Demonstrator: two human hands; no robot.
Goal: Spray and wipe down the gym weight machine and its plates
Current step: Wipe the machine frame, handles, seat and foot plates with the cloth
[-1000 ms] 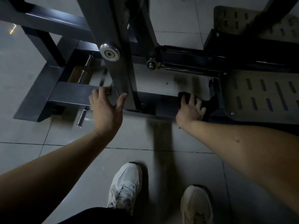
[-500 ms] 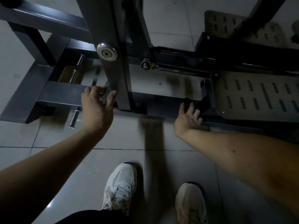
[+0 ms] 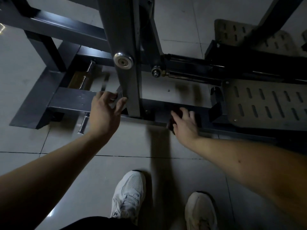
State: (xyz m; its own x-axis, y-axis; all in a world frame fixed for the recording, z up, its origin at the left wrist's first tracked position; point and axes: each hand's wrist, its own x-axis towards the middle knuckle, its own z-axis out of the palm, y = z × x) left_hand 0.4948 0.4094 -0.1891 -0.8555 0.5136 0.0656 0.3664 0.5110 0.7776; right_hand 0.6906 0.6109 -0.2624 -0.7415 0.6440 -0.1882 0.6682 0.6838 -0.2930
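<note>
The dark grey weight machine frame fills the upper view, with its low base bar (image 3: 71, 100) on the tiled floor and an upright post (image 3: 126, 39) carrying a shiny bolt cap (image 3: 123, 60). My left hand (image 3: 104, 117) is open, fingers spread, at the foot of the post above the base bar. My right hand (image 3: 184, 125) presses a dark cloth (image 3: 171, 126) flat onto the base bar, right of the post. Most of the cloth is hidden under my fingers.
A perforated metal footplate (image 3: 265, 103) lies at the right, and a second one (image 3: 232, 32) sits farther back. Chrome pegs (image 3: 83, 123) stick out of the base bar at the left. My two white shoes (image 3: 129, 193) stand on the grey tiles below.
My right hand has slid the cloth leftward along the base bar, away from the black bracket by the footplate. My left hand has stayed by the post.
</note>
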